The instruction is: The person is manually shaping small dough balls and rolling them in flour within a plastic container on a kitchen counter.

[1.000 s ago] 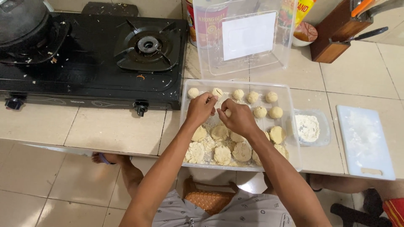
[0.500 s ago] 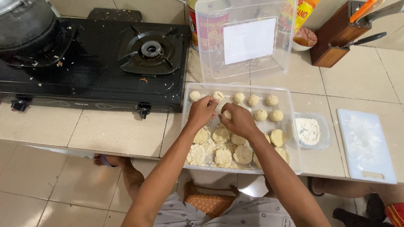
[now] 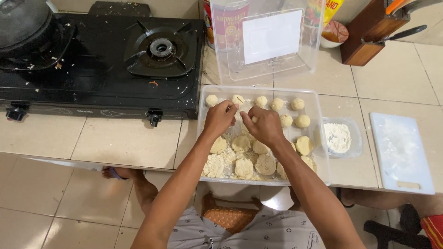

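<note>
Dough pieces [image 3: 243, 156], pale, flattened and crumbly, heaped at the near end of a clear plastic tray [image 3: 318, 138] on the tiled counter [image 3: 129, 143]. Left hand [image 3: 220, 118] and right hand [image 3: 263, 125] meet above the tray's middle, fingers curled together; each seems to pinch a small lump of dough, though the hold is partly hidden. Rolled dough balls [image 3: 277, 104] stand in rows at the far end, apart from one another. Step in hand, by judgement: shaping a piece into a ball; the following move would call for a free spot in the rows. Right of the tray: small tub of flour [image 3: 338, 137], white cutting board [image 3: 400, 152]. Farther: clear lid [image 3: 270, 41], black gas stove [image 3: 101, 60].
</note>
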